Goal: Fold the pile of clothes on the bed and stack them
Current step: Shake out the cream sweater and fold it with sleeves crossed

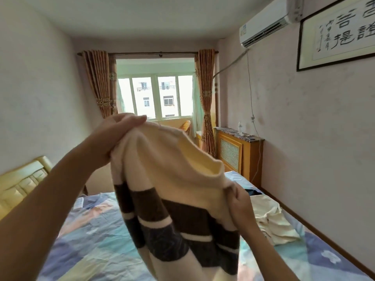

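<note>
Both hands raised (left [115,136] higher, right [240,203]) gripping sweater [172,179].

Two hands are raised over the bed [97,230], the left hand [119,136] and the right hand [241,207], and between them hangs one cream sweater with dark brown stripes [174,191]. One pale cream garment [272,222] lies crumpled on the bed, with one dark piece of cloth [252,192] beyond it. There are two curtains [101,82], one window [155,96], one air conditioner [267,21], one framed calligraphy piece [336,31], one wooden radiator cover [237,153] and one headboard [22,183].
</note>
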